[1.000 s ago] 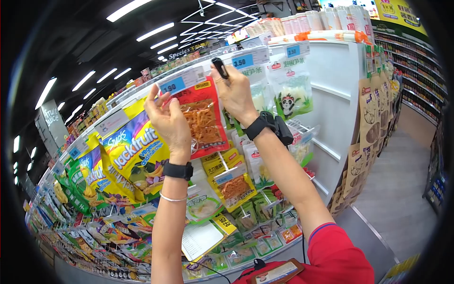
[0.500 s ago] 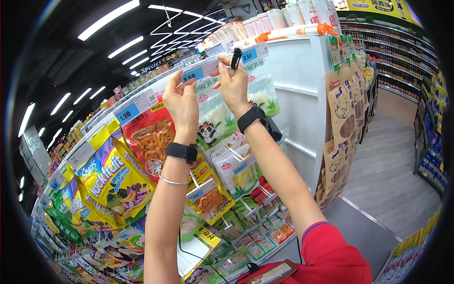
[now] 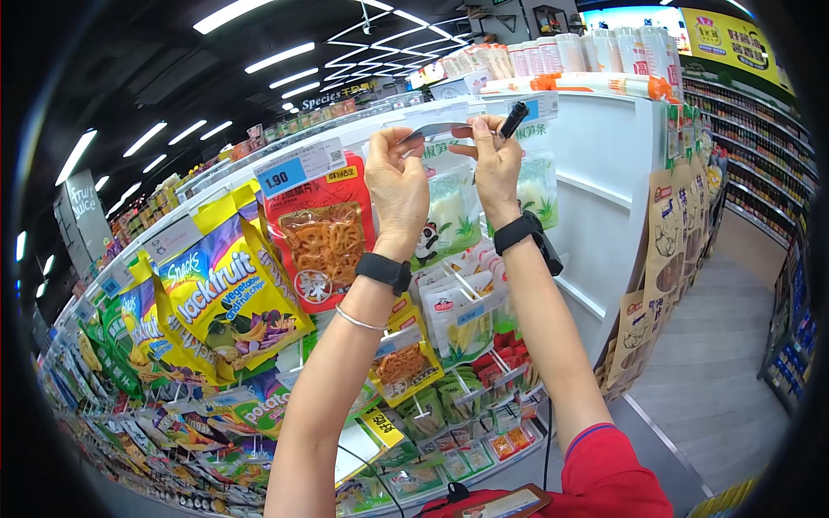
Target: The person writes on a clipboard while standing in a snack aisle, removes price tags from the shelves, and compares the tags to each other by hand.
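In the head view, my left hand (image 3: 398, 183) pinches the left end of a price tag (image 3: 439, 129) at the top rail of the snack rack. My right hand (image 3: 498, 169) has its fingers closed at the right end of the same tag. The tag is tilted, so its print does not show. A black pen-like stick (image 3: 515, 120) pokes up from between the fingers of my right hand. Behind the hands hang white-and-green panda pouches (image 3: 449, 207). A red snack bag (image 3: 321, 237) hangs beside my left hand, under a 1.90 price tag (image 3: 278, 179).
Yellow jackfruit chip bags (image 3: 229, 298) fill the rack's left side. White shelf panels (image 3: 596, 164) form its end, where brown paper packs (image 3: 673, 216) hang. Plastic cups (image 3: 604, 53) stand on top. A grey-floored aisle (image 3: 717, 319) runs along the right.
The price tag has tipped from facing me, showing 3.50, to nearly edge-on. My hands still grip it. The camera view has shifted left, so hands and rack appear further right.
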The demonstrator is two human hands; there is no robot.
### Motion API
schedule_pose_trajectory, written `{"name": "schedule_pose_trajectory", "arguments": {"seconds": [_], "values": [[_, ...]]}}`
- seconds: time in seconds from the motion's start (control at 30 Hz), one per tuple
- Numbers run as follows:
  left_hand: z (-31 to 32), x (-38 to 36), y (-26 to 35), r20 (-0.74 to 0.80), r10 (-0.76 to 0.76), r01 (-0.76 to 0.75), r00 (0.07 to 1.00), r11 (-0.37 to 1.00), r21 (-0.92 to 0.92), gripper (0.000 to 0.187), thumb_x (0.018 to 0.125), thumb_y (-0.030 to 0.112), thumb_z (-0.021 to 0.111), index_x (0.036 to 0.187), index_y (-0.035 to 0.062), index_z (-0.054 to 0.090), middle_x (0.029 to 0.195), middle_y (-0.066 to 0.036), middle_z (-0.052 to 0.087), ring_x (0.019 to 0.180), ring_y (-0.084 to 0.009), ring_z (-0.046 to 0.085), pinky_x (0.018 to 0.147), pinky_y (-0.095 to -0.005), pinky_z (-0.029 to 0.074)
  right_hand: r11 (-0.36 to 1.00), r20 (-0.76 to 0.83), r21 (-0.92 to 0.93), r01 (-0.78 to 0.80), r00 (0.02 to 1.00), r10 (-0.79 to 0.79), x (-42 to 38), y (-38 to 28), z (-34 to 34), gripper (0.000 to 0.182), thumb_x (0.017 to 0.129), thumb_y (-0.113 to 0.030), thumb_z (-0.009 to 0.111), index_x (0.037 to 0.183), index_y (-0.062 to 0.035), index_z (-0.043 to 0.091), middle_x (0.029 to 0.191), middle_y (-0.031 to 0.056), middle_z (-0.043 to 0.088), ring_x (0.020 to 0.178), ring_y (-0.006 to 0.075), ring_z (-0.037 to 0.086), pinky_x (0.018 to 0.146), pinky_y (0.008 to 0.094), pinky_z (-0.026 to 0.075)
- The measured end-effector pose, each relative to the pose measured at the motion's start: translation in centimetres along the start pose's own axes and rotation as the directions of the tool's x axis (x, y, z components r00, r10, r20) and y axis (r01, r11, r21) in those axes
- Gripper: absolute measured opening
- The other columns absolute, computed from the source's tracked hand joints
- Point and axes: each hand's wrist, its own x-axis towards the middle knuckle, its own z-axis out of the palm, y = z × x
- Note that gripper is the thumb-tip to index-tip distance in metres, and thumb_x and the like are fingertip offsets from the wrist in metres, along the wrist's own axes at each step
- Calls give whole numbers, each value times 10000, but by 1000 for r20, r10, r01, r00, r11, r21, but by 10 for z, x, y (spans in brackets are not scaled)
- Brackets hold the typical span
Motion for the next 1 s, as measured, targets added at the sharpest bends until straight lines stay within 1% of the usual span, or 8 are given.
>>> {"name": "schedule_pose_trajectory", "arguments": {"seconds": [0.23,0.33,0.43,0.53,0.6,0.73,0.87,1.0], "values": [[-7,-11,17,80,-20,22,997,1000,-21,420,754,-106,435,1170,-85,380,1178,-180,428,949,-242,580,832,-292,482,973,-159,-230,22,985,-60,13,-9,-31,202,891,-153,472,1016,-2,519,779,85,585,619,105,576,466,223,482],[-26,-20,36,181,-20,17,983,1000,17,350,771,-90,445,1121,-80,440,1134,-173,478,942,-225,583,833,-293,481,885,-286,-454,105,923,-257,35,-10,-76,214,876,-85,457,1060,9,513,747,71,595,550,84,547,418,202,423],[-41,-21,48,226,45,-56,973,997,45,247,785,-65,447,1019,-63,526,1151,-182,491,926,-198,587,825,-302,487,896,-305,-444,-9,942,-142,53,-13,-106,264,868,-63,457,1116,22,491,845,94,598,631,98,574,427,200,431],[-49,-22,62,246,23,-37,969,998,52,250,751,-119,427,974,-77,533,1138,-147,476,916,-194,585,805,-303,499,906,-237,-424,-12,967,-97,63,-16,-117,304,857,-50,471,1156,-3,494,946,95,593,709,110,588,447,197,443],[-55,-24,74,251,23,-44,968,996,75,232,755,-115,434,954,-75,545,1142,-141,480,920,-190,584,804,-304,502,850,-11,-526,22,999,-32,65,-17,-123,325,827,-26,481,1149,-46,516,734,70,597,510,79,518,436,224,432],[-80,-23,97,217,113,-132,970,988,75,205,771,-103,446,923,-56,574,1151,-150,489,923,-181,579,797,-293,503,857,-16,-515,-22,1000,17,67,-13,-132,308,821,-44,504,1122,-82,554,644,39,583,492,66,491,432,201,417],[-126,-8,125,105,204,-228,973,910,345,182,787,-66,470,929,-72,583,1094,-171,546,926,-193,587,816,-272,491,856,41,-507,103,995,-95,71,-13,-130,247,840,-98,540,1077,-36,518,983,55,550,616,91,548,439,213,449],[-178,2,145,71,257,-265,964,893,363,221,828,-14,473,1021,-71,566,1138,-207,529,990,-240,574,892,-309,456,766,69,-631,121,993,-100,82,-11,-132,156,818,-88,565,958,-22,545,724,47,561,626,119,558,476,238,467]]}}
